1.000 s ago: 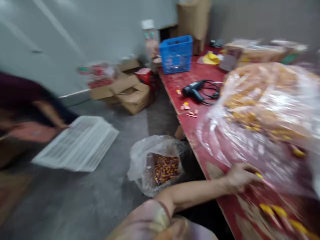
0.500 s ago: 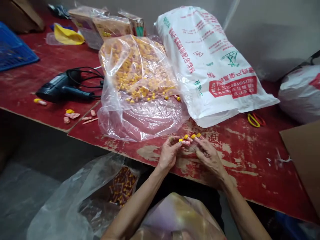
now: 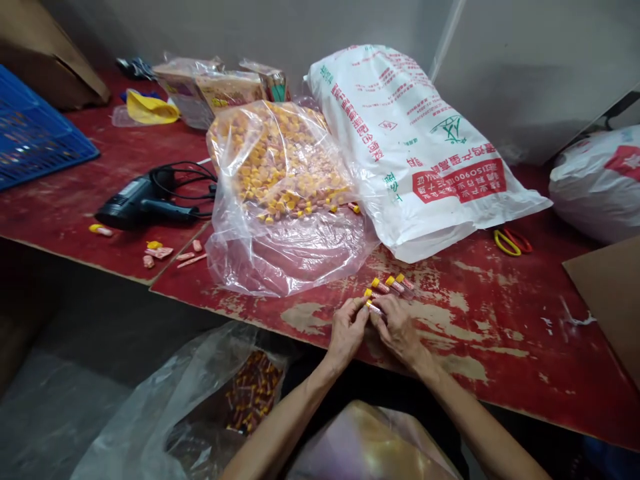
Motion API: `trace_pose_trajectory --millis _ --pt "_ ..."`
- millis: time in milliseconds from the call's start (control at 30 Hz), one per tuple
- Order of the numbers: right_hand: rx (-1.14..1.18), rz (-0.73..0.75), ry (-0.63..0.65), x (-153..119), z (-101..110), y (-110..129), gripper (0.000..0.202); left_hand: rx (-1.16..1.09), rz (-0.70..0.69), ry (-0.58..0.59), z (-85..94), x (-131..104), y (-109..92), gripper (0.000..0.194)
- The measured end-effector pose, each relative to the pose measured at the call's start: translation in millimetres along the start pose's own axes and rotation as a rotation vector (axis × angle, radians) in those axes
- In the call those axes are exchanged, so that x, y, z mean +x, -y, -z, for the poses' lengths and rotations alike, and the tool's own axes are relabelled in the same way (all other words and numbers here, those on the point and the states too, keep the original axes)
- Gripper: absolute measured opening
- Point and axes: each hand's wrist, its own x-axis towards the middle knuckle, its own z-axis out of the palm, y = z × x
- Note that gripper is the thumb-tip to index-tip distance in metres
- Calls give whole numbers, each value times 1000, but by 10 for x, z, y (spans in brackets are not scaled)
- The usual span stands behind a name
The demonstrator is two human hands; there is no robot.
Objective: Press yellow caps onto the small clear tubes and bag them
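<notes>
The red surface (image 3: 550, 383) spreads beneath and beyond both hands. The printed sack (image 3: 395, 127) lies ahead and to their right, the clear bag (image 3: 280, 157) of yellow-capped pieces ahead and to their left; both sit back, probably to leave the near strip for fingerwork. Below the hands, to the left, a lower bag (image 3: 150, 390) holds more capped pieces, seemingly within easy reach. The blower (image 3: 137, 200) rests farther left, out of the way. The right hand (image 3: 401, 330) is curled narrow, thumb and fingertips around the nearest tube (image 3: 373, 307). The left hand (image 3: 347, 330) is also narrow, fingertips at the cap end; whether it grips, I cannot tell. Other tubes (image 3: 395, 285) lie just beyond the fingertips, caps pointing away, likely for a neat row.
</notes>
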Motion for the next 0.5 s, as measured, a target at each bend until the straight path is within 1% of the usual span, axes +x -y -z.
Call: trace_pose_trajectory --millis 33,67,133,167,233,300,367,400,500 --pt "-86 37 0 10 -65 11 16 97 -54 -3 62 45 -13 23" --pt "-181 75 3 25 -127 26 17 189 -117 -29 123 101 -31 22" --pt "-343 131 2 62 -233 74 17 333 -240 -135 236 252 -75 23" --pt "-386 144 -5 81 -269 100 16 385 -285 -190 284 354 -97 24" --pt "-392 137 -36 108 -288 137 16 491 -326 -252 363 627 -135 24" --pt "-373 118 -76 121 -225 102 18 672 -339 -230 419 990 -157 25" --pt "-418 88 -137 134 -77 -57 21 852 -353 -177 454 1414 -167 30" --pt "-470 58 -179 152 23 -191 21 913 -365 -153 465 1633 -169 33" --pt "-638 -82 -300 318 368 -759 23 971 -410 -111 484 2234 -177 37"
